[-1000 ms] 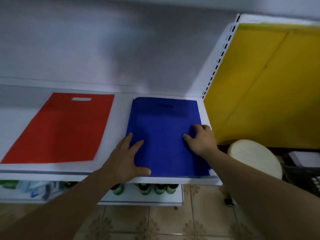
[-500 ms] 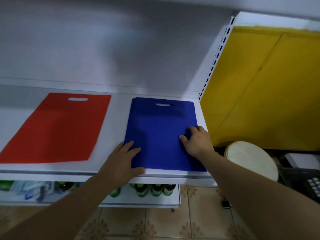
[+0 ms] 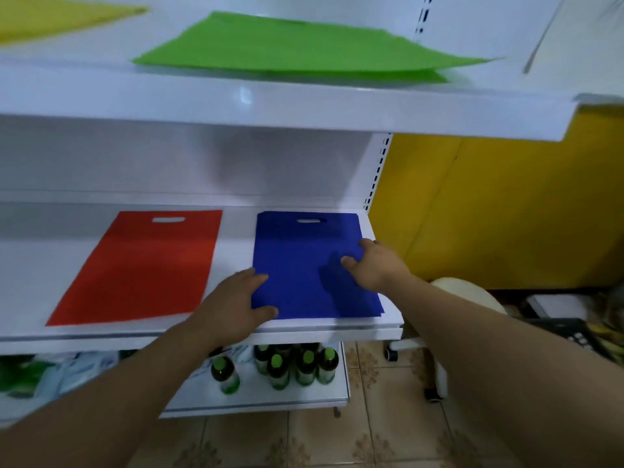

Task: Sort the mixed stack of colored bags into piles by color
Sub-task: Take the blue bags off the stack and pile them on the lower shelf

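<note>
Both hands on one blue pile [image 3: 304, 265] at the right end of the middle shelf [image 3: 101, 336].
Left hand [image 3: 233, 305] presses flat on its front-left corner; right hand [image 3: 378, 265] rests loosely bent near its right edge, gripping nothing. One red bag [image 3: 141, 265] lies alongside; one green pile [image 3: 297, 45] and one yellow bag [image 3: 50, 15] lie on the upper shelf [image 3: 304, 103].

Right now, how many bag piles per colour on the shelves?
red flat fabric bag pile: 1
blue flat fabric bag pile: 1
green flat fabric bag pile: 1
yellow flat fabric bag pile: 1
Total: 4
</note>
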{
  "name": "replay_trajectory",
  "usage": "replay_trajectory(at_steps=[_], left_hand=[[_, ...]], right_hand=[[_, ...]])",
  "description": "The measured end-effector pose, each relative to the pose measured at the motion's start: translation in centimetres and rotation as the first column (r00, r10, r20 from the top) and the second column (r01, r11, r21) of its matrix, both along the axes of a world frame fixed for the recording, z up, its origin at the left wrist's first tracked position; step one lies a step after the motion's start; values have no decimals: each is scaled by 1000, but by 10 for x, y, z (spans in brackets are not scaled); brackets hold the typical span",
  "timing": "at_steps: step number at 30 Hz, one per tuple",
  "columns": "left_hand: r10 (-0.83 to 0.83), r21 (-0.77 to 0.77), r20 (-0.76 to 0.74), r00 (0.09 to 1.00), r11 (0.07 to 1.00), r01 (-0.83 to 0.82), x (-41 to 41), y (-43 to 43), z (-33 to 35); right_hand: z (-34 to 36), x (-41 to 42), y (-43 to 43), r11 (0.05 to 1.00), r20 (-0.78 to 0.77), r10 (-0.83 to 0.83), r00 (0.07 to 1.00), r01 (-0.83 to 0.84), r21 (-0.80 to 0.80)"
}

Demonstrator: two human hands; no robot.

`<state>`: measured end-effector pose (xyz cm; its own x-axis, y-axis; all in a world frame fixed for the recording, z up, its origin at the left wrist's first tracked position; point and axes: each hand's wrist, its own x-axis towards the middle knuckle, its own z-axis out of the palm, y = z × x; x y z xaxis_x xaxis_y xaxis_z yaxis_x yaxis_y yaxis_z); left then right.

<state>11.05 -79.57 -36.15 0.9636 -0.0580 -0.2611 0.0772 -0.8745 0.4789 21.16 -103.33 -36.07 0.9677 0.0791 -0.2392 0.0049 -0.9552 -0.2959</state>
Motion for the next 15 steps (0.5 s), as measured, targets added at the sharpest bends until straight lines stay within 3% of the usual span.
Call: replay_trajectory(at_steps=[8,15], left_hand=[[-96,41,156,983,995,91,-101,34,92],[-115,70,293,949,993,98,-197,79,186]], right_hand=[[94,-120,36,1000,72,-16,997,15,15],[205,-227,87,998,258,0,966,-17,63]])
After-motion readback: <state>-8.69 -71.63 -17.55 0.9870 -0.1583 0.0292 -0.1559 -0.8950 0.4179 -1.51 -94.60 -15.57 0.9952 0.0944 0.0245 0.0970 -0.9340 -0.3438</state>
